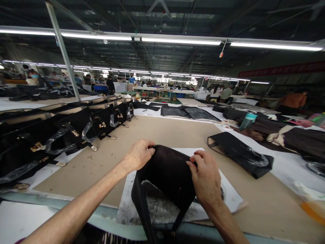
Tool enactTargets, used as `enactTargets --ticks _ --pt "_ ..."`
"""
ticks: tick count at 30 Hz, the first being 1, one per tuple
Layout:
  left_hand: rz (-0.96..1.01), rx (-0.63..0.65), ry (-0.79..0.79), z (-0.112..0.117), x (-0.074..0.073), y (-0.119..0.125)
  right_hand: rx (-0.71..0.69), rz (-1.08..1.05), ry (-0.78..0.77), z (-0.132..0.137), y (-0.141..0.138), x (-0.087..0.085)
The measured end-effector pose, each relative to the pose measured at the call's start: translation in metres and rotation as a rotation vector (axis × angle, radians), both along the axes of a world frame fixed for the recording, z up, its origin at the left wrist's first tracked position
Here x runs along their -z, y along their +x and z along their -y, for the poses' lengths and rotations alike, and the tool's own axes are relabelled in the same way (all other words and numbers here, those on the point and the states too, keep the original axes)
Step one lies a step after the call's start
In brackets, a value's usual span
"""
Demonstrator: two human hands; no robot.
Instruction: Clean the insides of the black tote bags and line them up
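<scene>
Between my hands a black bag piece stands raised over a smudged white sheet, with its strap-like side hanging toward me. My left hand pinches its upper left corner between thumb and fingers. At the upper right corner, my right hand grips the edge, thumb on the near side. Part of a clear wrapped piece shows behind my right wrist. To the right, another black bag lies on its side with a plastic-wrapped handle.
Rows of black handbags with gold clasps stand along the left of the tan-covered table. Flat black panels lie at the far side. A teal-lidded bottle and dark cloth are at right. People work in the background.
</scene>
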State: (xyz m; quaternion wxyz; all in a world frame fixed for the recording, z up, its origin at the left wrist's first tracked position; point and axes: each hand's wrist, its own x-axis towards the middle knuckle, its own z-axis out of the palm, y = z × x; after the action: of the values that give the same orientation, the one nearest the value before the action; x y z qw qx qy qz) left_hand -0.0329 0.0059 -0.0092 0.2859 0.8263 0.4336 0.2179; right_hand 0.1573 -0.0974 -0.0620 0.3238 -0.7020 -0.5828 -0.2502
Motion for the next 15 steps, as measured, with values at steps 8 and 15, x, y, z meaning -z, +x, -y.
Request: enactTargets --ticks 8,15 --pt "0.01 0.009 -0.008 0.0011 0.0006 -0.0008 -0.031 -0.016 0.042 0.0005 -0.0013 0.0012" --pt "0.021 -0.004 -0.043 0.0045 -0.0035 -0.0003 -0.037 0.014 0.082 -0.002 -0.0008 0.0065"
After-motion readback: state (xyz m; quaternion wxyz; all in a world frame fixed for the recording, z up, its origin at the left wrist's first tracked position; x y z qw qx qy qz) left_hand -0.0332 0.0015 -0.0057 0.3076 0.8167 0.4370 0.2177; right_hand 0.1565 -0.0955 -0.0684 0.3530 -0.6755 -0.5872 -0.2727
